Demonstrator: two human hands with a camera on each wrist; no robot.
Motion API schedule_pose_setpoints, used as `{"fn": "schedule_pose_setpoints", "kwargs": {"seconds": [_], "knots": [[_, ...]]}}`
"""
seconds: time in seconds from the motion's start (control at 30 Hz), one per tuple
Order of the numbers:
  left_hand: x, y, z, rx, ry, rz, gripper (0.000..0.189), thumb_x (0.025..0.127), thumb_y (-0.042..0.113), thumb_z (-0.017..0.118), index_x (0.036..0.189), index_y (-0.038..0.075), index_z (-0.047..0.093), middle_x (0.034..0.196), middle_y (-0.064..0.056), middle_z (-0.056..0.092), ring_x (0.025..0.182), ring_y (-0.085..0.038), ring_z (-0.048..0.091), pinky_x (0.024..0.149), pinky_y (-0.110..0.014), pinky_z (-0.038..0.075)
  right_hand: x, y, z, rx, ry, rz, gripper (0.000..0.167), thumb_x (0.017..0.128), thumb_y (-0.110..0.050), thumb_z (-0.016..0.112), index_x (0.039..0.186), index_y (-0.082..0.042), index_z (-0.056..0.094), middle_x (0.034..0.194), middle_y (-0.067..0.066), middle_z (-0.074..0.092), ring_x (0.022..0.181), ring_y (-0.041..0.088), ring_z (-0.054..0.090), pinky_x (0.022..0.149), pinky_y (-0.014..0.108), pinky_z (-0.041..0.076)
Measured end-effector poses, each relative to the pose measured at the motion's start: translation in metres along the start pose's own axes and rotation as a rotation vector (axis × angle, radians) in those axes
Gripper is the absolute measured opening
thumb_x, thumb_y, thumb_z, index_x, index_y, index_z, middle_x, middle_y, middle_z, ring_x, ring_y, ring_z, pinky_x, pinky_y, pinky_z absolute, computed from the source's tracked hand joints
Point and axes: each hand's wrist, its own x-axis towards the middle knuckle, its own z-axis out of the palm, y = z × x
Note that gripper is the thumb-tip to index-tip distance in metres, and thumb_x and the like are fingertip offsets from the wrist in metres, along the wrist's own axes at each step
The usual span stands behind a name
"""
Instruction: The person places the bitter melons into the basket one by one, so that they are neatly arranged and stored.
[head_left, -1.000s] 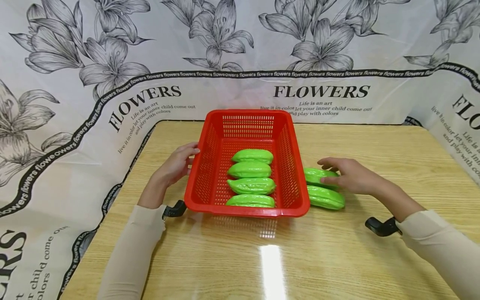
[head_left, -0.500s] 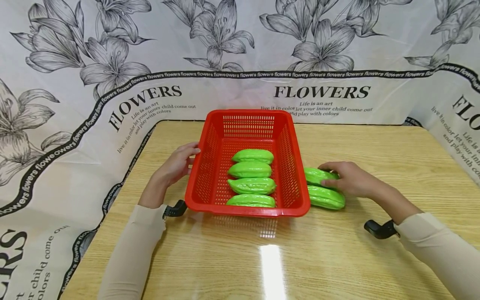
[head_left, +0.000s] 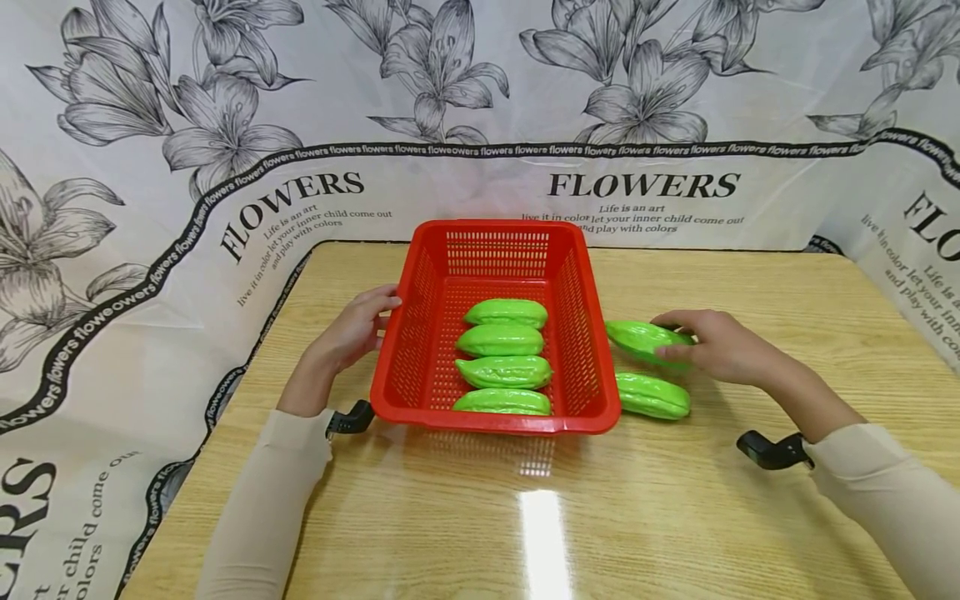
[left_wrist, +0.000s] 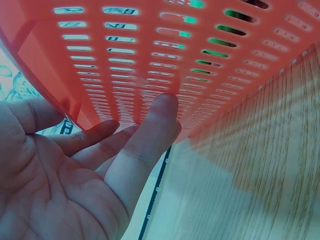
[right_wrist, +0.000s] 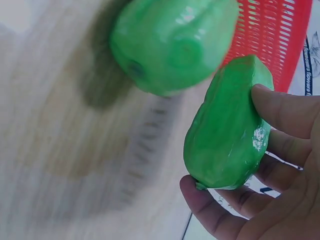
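In the head view my right hand (head_left: pixel 723 346) grips a glossy bright-green bitter melon (head_left: pixel 645 340) by its right end, thumb on the near side. The right wrist view shows the ridged bitter melon (right_wrist: pixel 225 125) between thumb and fingers. A second bitter melon (head_left: pixel 652 396) lies just nearer on the table, its left end hidden by the red plastic basket (head_left: pixel 603 358). Inside the basket several more bitter melons (head_left: pixel 502 342) lie in a column. My left hand (head_left: pixel 352 329) holds the basket's left side at the rim, fingertips (left_wrist: pixel 165 102) against the slotted outer wall.
The wood-grain table (head_left: pixel 450 517) has a bright light reflection at the front. Behind it and along the sides hangs a white flower-printed cloth (head_left: pixel 645 192). A black wrist-camera mount (head_left: pixel 772 450) sticks out from the right sleeve, another mount (head_left: pixel 351 417) from the left.
My right hand has taken hold of the farther bitter melon and shifted it up and away from the nearer one, which stays put. The left hand and the basket look unchanged.
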Motion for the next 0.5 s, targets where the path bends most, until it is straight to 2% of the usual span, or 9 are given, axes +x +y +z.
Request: {"fn": "schedule_pose_setpoints", "kwargs": {"seconds": [0.13, 0.3, 0.5], "knots": [[0.000, 0.000, 0.000, 0.005, 0.002, 0.001, 0.045, 0.109, 0.021, 0.035, 0.147, -0.002, 0.041, 0.127, -0.026, 0.051, 0.099, -0.027, 0.069, 0.075, -0.040, 0.063, 0.001, 0.000, -0.009, -0.013, 0.015, 0.018, 0.049, 0.098, -0.021, 0.069, 0.136, 0.006, 0.056, 0.125, 0.027, 0.064, 0.114, 0.046, 0.060, 0.092, 0.061, 0.048], [0.000, 0.000, 0.000, 0.006, 0.003, -0.003, 0.045, 0.109, 0.021, 0.035, 0.147, -0.002, 0.041, 0.127, -0.025, 0.052, 0.099, -0.027, 0.068, 0.075, -0.040, 0.063, 0.003, -0.005, -0.023, -0.031, 0.039, 0.057, 0.051, 0.099, -0.024, 0.067, 0.138, 0.005, 0.055, 0.122, 0.026, 0.064, 0.109, 0.040, 0.059, 0.085, 0.052, 0.048], [0.000, 0.000, 0.000, 0.005, 0.004, -0.002, 0.044, 0.109, 0.021, 0.035, 0.146, -0.002, 0.042, 0.126, -0.024, 0.053, 0.098, -0.026, 0.069, 0.076, -0.040, 0.063, 0.007, -0.013, -0.035, -0.031, 0.047, 0.079, 0.054, 0.101, -0.028, 0.064, 0.142, 0.006, 0.051, 0.126, 0.030, 0.060, 0.110, 0.043, 0.058, 0.081, 0.049, 0.051]]}}
